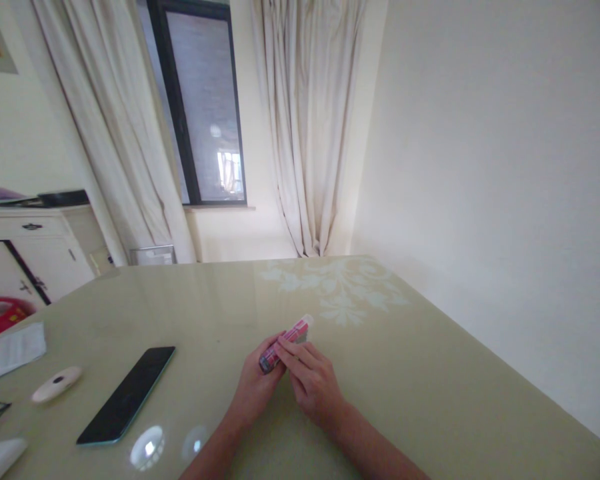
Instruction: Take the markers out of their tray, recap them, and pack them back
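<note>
Over a pale-green table, the left hand clasps a slim pink-labelled pack, the right hand closed across it — already lifted, though whether opened cannot be told.

A long pink pack, dark near end, pale far end, slants in the left hand and the right hand.
</note>
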{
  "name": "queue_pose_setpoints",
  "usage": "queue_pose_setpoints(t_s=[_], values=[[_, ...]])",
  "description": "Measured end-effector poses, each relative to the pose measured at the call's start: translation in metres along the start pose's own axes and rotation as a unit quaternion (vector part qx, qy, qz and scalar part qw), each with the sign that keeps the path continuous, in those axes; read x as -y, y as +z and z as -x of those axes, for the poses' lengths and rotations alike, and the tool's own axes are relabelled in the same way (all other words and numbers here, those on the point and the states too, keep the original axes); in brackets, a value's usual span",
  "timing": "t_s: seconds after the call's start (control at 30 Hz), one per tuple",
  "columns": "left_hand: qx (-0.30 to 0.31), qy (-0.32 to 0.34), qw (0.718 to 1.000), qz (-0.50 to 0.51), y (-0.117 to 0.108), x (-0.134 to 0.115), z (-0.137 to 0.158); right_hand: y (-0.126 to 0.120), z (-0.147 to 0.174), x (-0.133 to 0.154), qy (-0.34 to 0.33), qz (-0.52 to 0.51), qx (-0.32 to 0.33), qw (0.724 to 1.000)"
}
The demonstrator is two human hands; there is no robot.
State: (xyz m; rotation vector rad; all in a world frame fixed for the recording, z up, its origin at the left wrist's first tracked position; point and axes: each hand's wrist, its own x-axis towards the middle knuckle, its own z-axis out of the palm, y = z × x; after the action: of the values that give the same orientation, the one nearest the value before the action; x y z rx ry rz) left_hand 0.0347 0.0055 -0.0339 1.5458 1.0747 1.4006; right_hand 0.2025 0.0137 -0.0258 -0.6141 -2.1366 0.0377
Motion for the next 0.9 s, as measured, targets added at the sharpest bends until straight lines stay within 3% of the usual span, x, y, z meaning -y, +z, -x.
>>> queue_pose_setpoints(t_s=[0.33, 0.53, 0.8, 0.9], values=[[-0.025, -0.004, 0.999, -0.045, 0.0, -0.004, 0.004, -0.001, 0.004, -0.007, 0.033, -0.032, -0.022, 0.999], [0.008, 0.014, 0.998, -0.063, -0.001, -0.01, 0.005, -0.003, 0.005, -0.013, 0.05, -0.024, -0.033, 0.998], [0.027, 0.014, 0.997, -0.069, 0.0, -0.016, 0.005, -0.007, 0.004, -0.016, 0.022, -0.041, -0.045, 0.998], [0.029, 0.002, 0.997, -0.072, 0.0, -0.016, 0.004, -0.01, 0.003, -0.016, -0.018, -0.008, -0.047, 0.999]])
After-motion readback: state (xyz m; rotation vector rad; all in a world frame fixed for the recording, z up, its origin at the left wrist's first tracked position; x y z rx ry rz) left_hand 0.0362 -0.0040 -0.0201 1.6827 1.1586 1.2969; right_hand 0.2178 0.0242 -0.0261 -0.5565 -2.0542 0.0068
